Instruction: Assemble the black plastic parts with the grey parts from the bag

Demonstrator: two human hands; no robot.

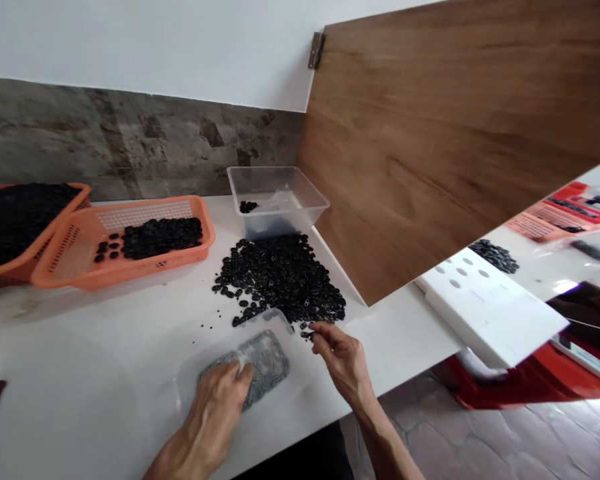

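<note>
My left hand reaches into a clear plastic tub of small, thin grey metal pieces. Its fingers are bent and the thumb is drawn close to them; whatever lies between the tips is too small to make out. At the near right edge of a heap of black oval parts, my right hand pinches a small black part between thumb and forefinger. Some parts in the heap show little holes.
Behind the heap stands a clear bin with a few black parts. An orange basket and a fuller orange basket are at left. A brown wooden panel slants across the right; beyond it lies a white box.
</note>
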